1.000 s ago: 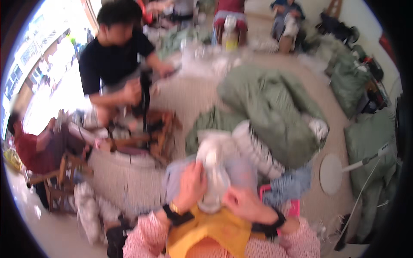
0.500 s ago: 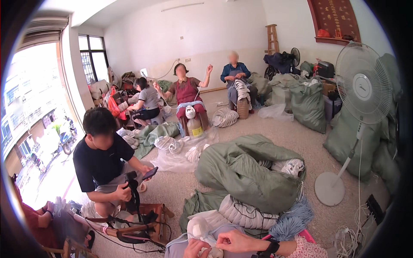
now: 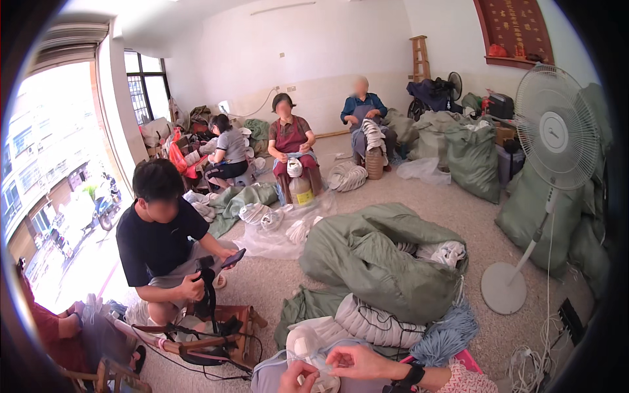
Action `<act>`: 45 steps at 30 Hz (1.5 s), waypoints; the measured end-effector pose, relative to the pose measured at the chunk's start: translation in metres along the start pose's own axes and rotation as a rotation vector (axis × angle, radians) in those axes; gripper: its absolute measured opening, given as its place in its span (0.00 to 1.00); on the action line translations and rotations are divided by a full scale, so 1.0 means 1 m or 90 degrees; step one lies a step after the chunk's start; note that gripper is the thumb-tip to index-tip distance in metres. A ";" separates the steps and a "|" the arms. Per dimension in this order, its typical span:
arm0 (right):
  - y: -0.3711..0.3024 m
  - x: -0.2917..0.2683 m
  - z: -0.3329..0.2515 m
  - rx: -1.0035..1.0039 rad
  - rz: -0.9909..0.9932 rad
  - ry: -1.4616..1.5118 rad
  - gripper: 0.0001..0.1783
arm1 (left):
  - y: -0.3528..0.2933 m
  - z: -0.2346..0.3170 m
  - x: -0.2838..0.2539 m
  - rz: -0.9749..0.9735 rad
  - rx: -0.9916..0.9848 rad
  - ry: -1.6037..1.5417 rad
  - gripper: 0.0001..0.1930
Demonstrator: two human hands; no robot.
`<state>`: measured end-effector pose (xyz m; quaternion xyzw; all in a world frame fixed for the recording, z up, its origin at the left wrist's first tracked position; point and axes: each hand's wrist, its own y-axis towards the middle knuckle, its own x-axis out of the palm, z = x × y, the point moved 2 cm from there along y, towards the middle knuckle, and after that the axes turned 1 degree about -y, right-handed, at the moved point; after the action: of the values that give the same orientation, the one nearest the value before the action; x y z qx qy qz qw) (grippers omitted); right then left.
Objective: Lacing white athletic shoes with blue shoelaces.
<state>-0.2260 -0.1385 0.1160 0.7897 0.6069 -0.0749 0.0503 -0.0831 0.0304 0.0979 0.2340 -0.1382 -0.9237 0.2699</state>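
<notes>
Head view: cropped left hand (image 3: pixel 300 378) and right hand (image 3: pixel 359 361) curl near white piece (image 3: pixel 303 341); anything pinched is indiscernible.

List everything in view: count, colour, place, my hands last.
Rounded piece: 1, white, by the hands
Ribbed bundle: 1, white, beyond it
Strand bundle: 1, blue, right of that
Open sack: 1, green, centre floor
Full sacks: several, green, right
Pedestal fan: 1, white, right
Other people: 5, varied clothing, around
Jumbled goods: uncountable, mixed, back left
Ladder: 1, brown, far wall
Wall board: 1, red, upper right
Left hand: 1, bare, lower centre
Right hand: 1, bare, beside it
</notes>
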 end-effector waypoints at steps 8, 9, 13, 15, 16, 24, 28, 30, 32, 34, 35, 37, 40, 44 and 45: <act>0.024 0.001 0.003 -0.011 0.109 0.254 0.06 | 0.010 -0.014 -0.010 -0.012 -0.243 -0.279 0.05; 0.028 0.001 0.002 -0.001 0.119 0.266 0.06 | 0.013 -0.014 -0.010 0.005 -0.266 -0.312 0.04; 0.048 0.007 -0.004 0.017 0.147 0.273 0.07 | 0.030 -0.014 -0.017 0.001 -0.217 -0.386 0.03; 0.047 0.007 -0.009 0.037 0.151 0.288 0.07 | 0.036 -0.007 -0.016 -0.001 -0.234 -0.417 0.03; 0.048 0.008 -0.010 0.027 0.170 0.294 0.07 | 0.037 -0.005 -0.015 -0.002 -0.255 -0.418 0.02; 0.044 0.015 -0.005 0.053 0.181 0.237 0.09 | 0.023 -0.006 -0.005 -0.015 -0.369 -0.425 0.03; 0.044 0.015 -0.009 0.065 0.178 0.261 0.12 | 0.025 -0.010 -0.004 0.003 -0.374 -0.488 0.05; 0.044 0.016 -0.007 0.062 0.187 0.290 0.13 | 0.027 -0.011 -0.004 0.004 -0.391 -0.488 0.06; 0.043 0.016 0.001 0.051 0.191 0.262 0.12 | 0.030 -0.011 -0.002 0.010 -0.404 -0.470 0.05; 0.041 0.018 0.008 0.041 0.186 0.230 0.12 | 0.030 -0.014 0.001 0.011 -0.404 -0.473 0.05; 0.040 0.018 0.010 0.031 0.179 0.199 0.12 | 0.030 -0.016 0.002 0.012 -0.404 -0.474 0.05; 0.042 0.020 0.014 0.040 0.183 0.205 0.11 | 0.030 -0.016 0.005 0.018 -0.403 -0.463 0.05; 0.042 0.021 0.020 0.047 0.193 0.214 0.10 | 0.027 -0.020 0.009 0.025 -0.399 -0.440 0.05; 0.042 0.022 0.021 0.055 0.213 0.225 0.08 | 0.026 -0.025 0.010 0.017 -0.389 -0.407 0.05; 0.043 0.022 0.022 0.053 0.213 0.224 0.08 | 0.026 -0.026 0.010 0.017 -0.387 -0.407 0.05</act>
<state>-0.1800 -0.1324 0.0897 0.8815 0.4633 0.0479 -0.0771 -0.0661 0.0002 0.0818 -0.1557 0.0602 -0.9447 0.2823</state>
